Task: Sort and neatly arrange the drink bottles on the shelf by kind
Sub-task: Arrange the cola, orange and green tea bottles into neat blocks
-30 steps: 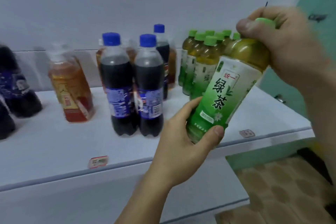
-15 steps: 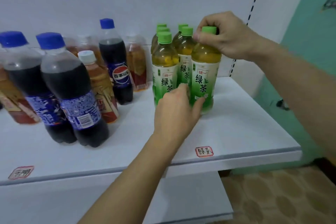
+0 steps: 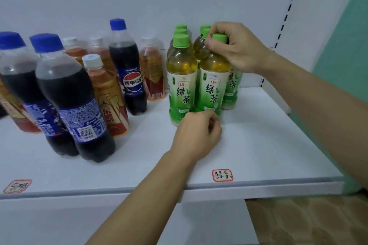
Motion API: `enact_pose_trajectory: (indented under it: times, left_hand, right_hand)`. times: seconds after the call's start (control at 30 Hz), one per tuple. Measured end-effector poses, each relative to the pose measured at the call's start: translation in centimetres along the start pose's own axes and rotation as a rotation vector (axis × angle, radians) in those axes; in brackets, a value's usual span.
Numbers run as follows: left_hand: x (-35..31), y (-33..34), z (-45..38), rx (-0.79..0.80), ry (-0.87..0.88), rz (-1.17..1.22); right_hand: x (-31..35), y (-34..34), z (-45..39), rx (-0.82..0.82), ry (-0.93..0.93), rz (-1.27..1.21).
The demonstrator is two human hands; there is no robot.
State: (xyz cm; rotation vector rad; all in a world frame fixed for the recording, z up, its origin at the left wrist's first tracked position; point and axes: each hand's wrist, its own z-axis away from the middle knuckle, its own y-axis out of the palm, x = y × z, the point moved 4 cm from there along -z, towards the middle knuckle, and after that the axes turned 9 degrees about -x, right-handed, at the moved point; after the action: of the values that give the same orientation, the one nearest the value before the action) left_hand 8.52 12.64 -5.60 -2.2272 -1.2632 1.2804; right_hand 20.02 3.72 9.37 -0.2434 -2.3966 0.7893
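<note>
Several green tea bottles with green caps stand grouped at the back right of the white shelf. My right hand grips the cap of the front-right green tea bottle, which stands upright beside another green tea bottle. My left hand sits right in front of that bottle's base, fingers loosely curled and holding nothing. To the left are dark cola bottles with blue caps, mixed with amber drink bottles with white caps.
A handwritten red-bordered label is stuck at the shelf's front edge below the green tea, another label at the far left. The shelf's perforated upright and a teal wall bound the right side. A lower shelf lies below.
The green tea bottle, held tilted in both hands a second ago, now stands on the shelf at the front of its group. My left hand has drawn back from its base and curled.
</note>
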Motion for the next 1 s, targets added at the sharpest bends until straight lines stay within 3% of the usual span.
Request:
enact_pose_trajectory:
  times: [0.4,0.63,0.77,1.0]
  left_hand:
    - [0.5,-0.3,-0.1,0.016,-0.056,0.020]
    - [-0.2,-1.1,1.0,0.242,0.058,-0.058]
    - [-0.5,-4.6,3.6,0.447,0.185,-0.197]
    - [6.2,-20.2,9.7,0.486,-0.036,-0.319]
  right_hand:
    - [1.5,-0.2,-0.5,0.101,0.019,0.260]
    - [4.7,-1.7,3.5,-0.277,-0.094,0.301]
    - [8.7,0.3,7.0,-0.381,-0.089,0.177]
    - [18.7,9.7,9.9,-0.270,-0.170,-0.231]
